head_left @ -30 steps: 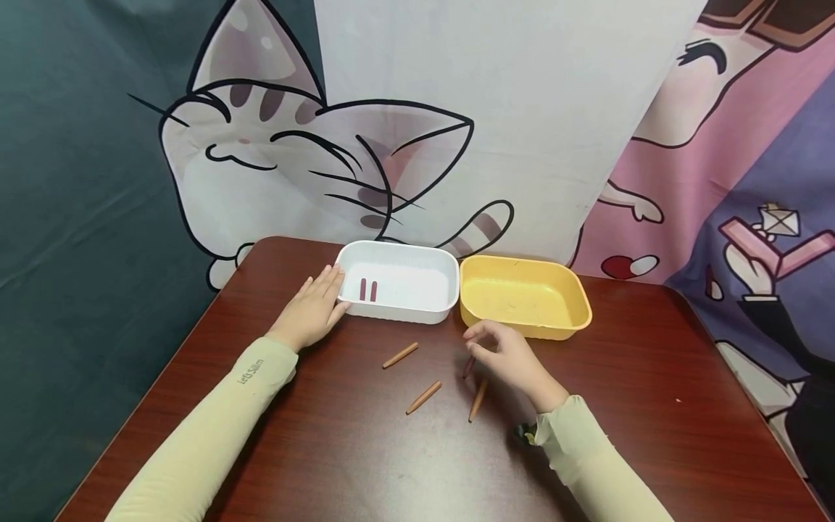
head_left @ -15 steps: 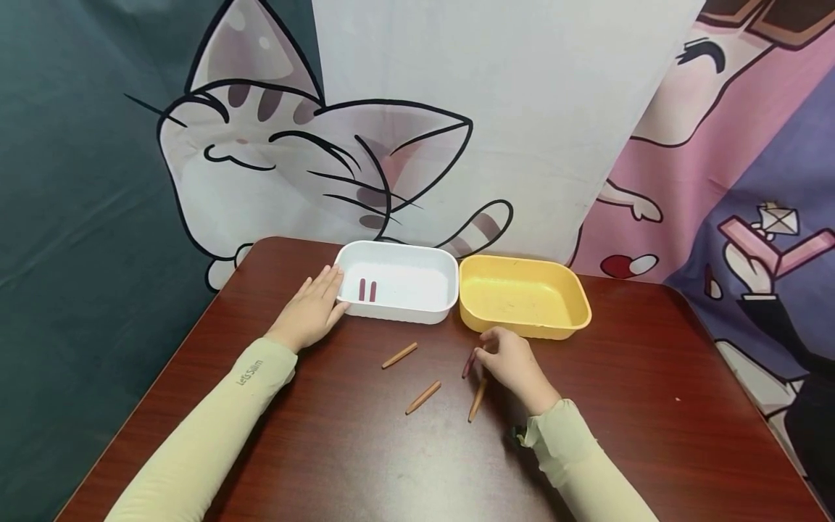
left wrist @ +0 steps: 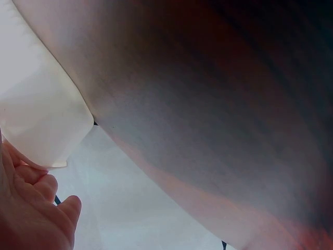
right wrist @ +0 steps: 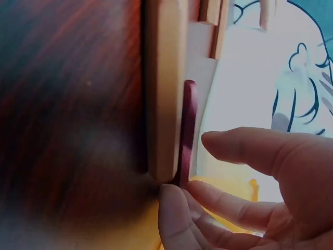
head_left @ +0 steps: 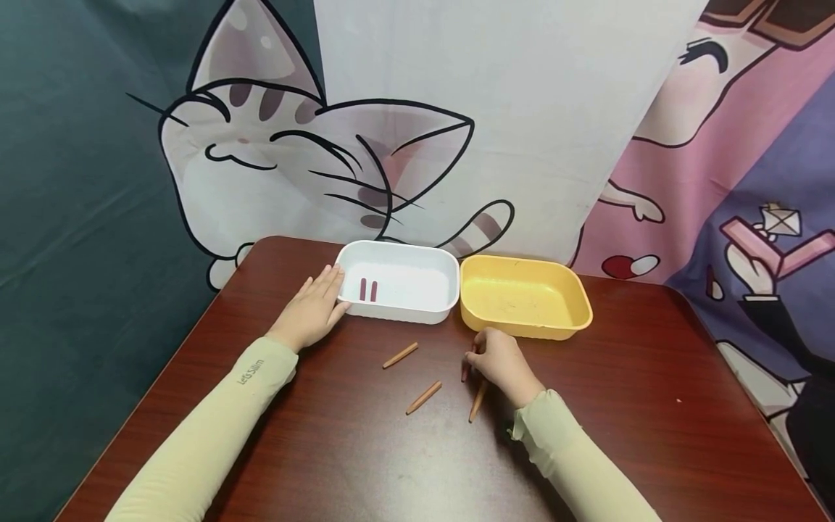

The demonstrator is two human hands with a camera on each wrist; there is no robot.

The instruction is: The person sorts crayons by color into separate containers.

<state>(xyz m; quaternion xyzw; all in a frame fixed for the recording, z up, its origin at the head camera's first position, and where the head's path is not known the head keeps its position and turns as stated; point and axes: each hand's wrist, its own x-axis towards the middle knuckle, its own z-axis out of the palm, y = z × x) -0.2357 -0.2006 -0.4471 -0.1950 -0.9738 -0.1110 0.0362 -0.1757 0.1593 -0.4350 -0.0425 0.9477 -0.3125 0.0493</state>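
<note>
My left hand [head_left: 309, 309] rests with fingers extended against the left end of the white plastic tray [head_left: 404, 315]. Two dark red sticks [head_left: 363, 289] lie inside that tray. In the left wrist view, the fingers [left wrist: 67, 211] touch the tray's wall [left wrist: 47, 99]. My right hand [head_left: 501, 362] is low over the table, around another dark red stick [right wrist: 188, 130]. Fingertips meet the stick's near end, while the thumb [right wrist: 218, 144] is spread away from it. Right beside it lies a tan wooden stick [head_left: 478, 401], partly under the hand.
A yellow plastic tray [head_left: 522, 330] stands right against the white one, just beyond my right hand. Two more tan sticks [head_left: 400, 355] lie on the brown table [head_left: 339, 449] in front of the trays. Printed cloth [head_left: 554, 109] hangs behind the table.
My right hand has dipped and shifted slightly left over the dark red stick, its fingers now lower around it. The left hand, trays and tan sticks have stayed put.
</note>
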